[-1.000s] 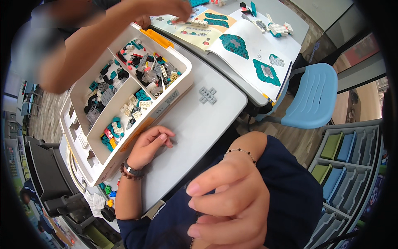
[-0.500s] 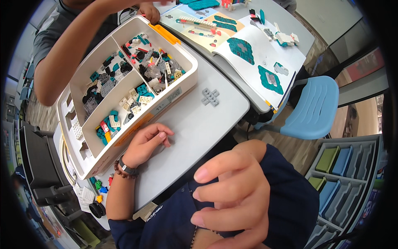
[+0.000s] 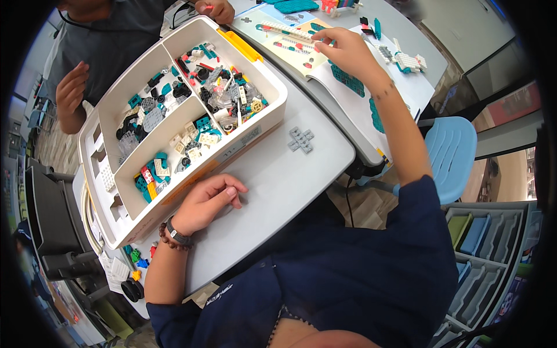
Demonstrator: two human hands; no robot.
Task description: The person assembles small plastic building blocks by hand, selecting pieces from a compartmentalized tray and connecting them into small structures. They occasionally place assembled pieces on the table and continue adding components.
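My left hand (image 3: 210,202) lies on the grey table beside the near wall of the white brick tray (image 3: 278,107). Its fingers are loosely curled, the thumb resting over the index finger, and nothing shows in them. My right hand (image 3: 347,51) is stretched out over the open instruction booklet (image 3: 333,95). Its thumb and index finger are apart, right by the end of a long white brick beam (image 3: 284,30); whether they touch it I cannot tell. A grey cross-shaped plate piece (image 3: 300,140) lies on the table right of the tray.
Loose bricks in several colours fill the tray's compartments. Across it sits another person, one hand (image 3: 72,87) raised and the other (image 3: 216,10) at the tray's far corner. A white and teal brick model (image 3: 409,61) lies beyond the booklet. A blue chair (image 3: 449,156) stands right.
My right hand has swung from close in front of me out to the booklet and beam. My left hand stays put. The other person's arm has drawn back from over the tray.
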